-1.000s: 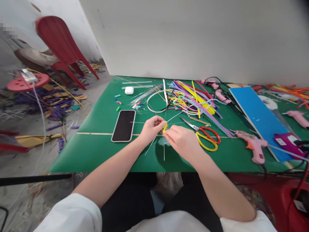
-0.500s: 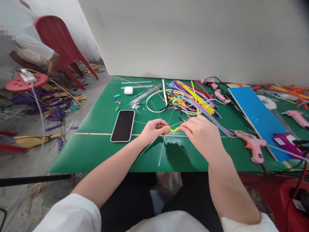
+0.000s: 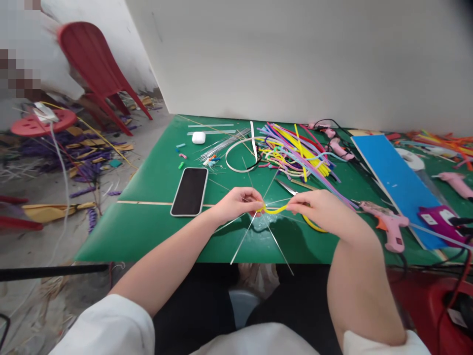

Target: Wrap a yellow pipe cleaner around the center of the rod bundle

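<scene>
My left hand (image 3: 244, 202) pinches the middle of a spoked frame of thin wires (image 3: 244, 237), whose ends stick out in several directions. A yellow pipe cleaner (image 3: 275, 210) runs from that middle to my right hand (image 3: 314, 207). The fingers of my right hand are closed on it, and its free end curves out below the palm. Exactly how it wraps the wires is hidden by my left fingertips. Just beyond my right hand lie scissors (image 3: 286, 187), partly covered by it.
Loose pipe cleaners (image 3: 295, 148) are heaped at the back, beside a white headband (image 3: 236, 170) and thin wires. A phone (image 3: 189, 192) lies left. Rightward are a pink glue gun (image 3: 388, 222) and a blue board (image 3: 395, 182). A person sits near a red chair (image 3: 88, 64).
My right hand has moved a little right and down, drawing the yellow strand longer between my hands. The wire spokes have turned and tilted. More of the scissors now shows.
</scene>
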{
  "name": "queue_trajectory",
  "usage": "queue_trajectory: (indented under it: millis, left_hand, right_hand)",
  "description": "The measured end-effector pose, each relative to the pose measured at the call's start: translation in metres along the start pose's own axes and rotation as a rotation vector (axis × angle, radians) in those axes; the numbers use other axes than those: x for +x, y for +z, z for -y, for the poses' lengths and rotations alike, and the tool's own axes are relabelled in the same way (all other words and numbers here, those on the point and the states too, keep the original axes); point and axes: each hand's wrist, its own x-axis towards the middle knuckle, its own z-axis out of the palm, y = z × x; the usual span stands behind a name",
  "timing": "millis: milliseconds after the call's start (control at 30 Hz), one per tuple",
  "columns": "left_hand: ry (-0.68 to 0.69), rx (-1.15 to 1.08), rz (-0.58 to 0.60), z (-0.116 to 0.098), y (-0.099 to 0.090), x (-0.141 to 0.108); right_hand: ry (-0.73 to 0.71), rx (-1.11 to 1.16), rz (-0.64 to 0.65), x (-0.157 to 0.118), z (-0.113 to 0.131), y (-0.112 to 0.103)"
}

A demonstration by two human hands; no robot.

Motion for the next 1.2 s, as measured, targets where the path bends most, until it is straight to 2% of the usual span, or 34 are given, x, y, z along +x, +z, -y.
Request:
queue_trajectory:
  millis: [100,233,300,400,533,633,800,933,1200]
  left_hand:
    - [-0.002,-0.088,0.049,-0.002,-0.001,-0.001]
    - [-0.005,-0.212,0.112,-0.001,-0.002,-0.002]
    - [0.027,-0.282,0.096,0.000,-0.003,-0.002]
    - [0.119,-0.346,-0.003,-0.001,-0.006,-0.002]
    - [0.172,-0.316,-0.156,-0.005,-0.008,-0.002]
    - [0.170,-0.262,-0.223,-0.007,-0.006,-0.001]
    - [0.171,-0.221,-0.278,-0.004,-0.003,0.002]
    - [0.139,-0.197,-0.289,0.000,-0.002,0.003]
    - [0.130,-0.211,-0.348,0.002,-0.002,0.005]
  right_hand:
    - [-0.018,0.288,0.061,0.009,-0.004,0.004]
    - [-0.010,0.587,-0.048,0.029,0.001,0.027]
    - [0.005,0.653,-0.032,0.037,0.006,0.042]
    - [-0.012,0.623,0.045,0.042,0.011,0.056]
    - [-0.049,0.435,0.065,0.039,0.010,0.060]
    - [-0.056,0.430,-0.034,0.039,0.009,0.061]
    - [-0.076,0.847,-0.251,0.048,0.018,0.074]
    - [-0.050,0.924,-0.413,0.053,0.023,0.083]
    - [0.007,0.939,-0.415,0.057,0.019,0.090]
